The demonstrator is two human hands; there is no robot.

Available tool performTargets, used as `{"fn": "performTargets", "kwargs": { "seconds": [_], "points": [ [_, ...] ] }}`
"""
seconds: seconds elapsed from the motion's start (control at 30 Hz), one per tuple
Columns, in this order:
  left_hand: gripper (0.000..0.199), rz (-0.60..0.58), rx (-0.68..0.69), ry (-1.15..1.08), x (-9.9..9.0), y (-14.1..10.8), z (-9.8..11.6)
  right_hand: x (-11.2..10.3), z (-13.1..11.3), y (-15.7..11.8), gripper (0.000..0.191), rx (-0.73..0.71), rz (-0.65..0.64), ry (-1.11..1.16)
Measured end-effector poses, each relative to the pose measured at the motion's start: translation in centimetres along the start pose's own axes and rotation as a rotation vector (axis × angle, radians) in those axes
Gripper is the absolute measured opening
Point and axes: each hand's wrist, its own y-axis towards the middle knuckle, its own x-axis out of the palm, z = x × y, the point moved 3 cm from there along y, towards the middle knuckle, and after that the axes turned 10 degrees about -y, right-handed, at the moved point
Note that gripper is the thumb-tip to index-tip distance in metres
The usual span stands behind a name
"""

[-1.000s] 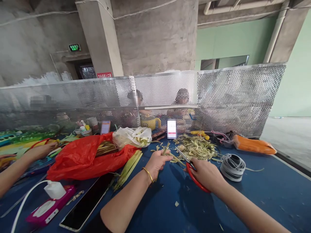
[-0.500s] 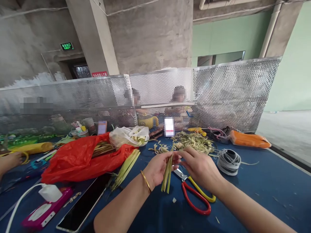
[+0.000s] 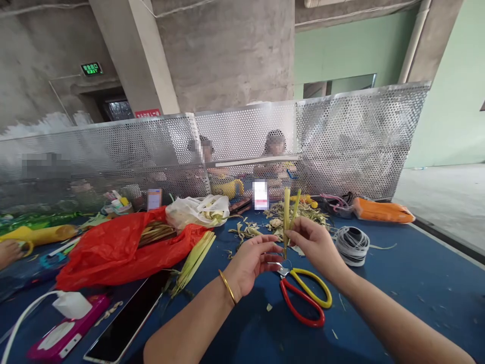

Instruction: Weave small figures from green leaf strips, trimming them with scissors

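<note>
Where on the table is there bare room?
Mostly bare, bar scraps: nearer than the scissors, between left forearm and right forearm; also right of the latter, nearer than the orange packet. Crowded: left, around the red plastic bag and smartphone.

Strips (image 3: 287, 212), centre: are showing a dry, fibrous plant surface. Scissors (image 3: 284, 273), lower centre: are presenting bare-metal blades and glossy, plastic-looking grips. Red bag (image 3: 102, 253), left: is displaying thin, crinkled, shiny plastic. Phone (image 3: 127, 318), lower left: is bearing glossy glass. Counter (image 3: 397, 313), lower right: is looking smooth, matt. Partition (image 3: 341, 136), mid-frame: is showing shiny, perforated metal. Wall (image 3: 227, 55), upper centre: is exposing rough concrete.
</note>
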Motion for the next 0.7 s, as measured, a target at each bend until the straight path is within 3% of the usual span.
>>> {"fn": "performTargets", "kwargs": {
  "seconds": [0.13, 0.3, 0.5, 0.7],
  "points": [
    [0.024, -0.024, -0.033, 0.083, 0.2, -0.1, -0.3, 0.6, 0.6, 0.5, 0.026, 0.129, -0.092, 0.315],
    [0.02, 0.08, 0.108, 0.197, -0.2, 0.3, -0.3, 1.0, 0.8, 0.4, 0.028, 0.146, -0.104, 0.318],
    [0.03, -0.09, 0.036, 0.324, 0.2, 0.3, -1.1, 1.5, 0.8, 0.2, 0.026, 0.13, -0.1, 0.312],
    [0.031, -0.081, 0.026, 0.33, 0.2, 0.4, -1.7, 1.7, 0.9, -0.2, 0.032, 0.119, -0.061, 0.244]
  ]
}}
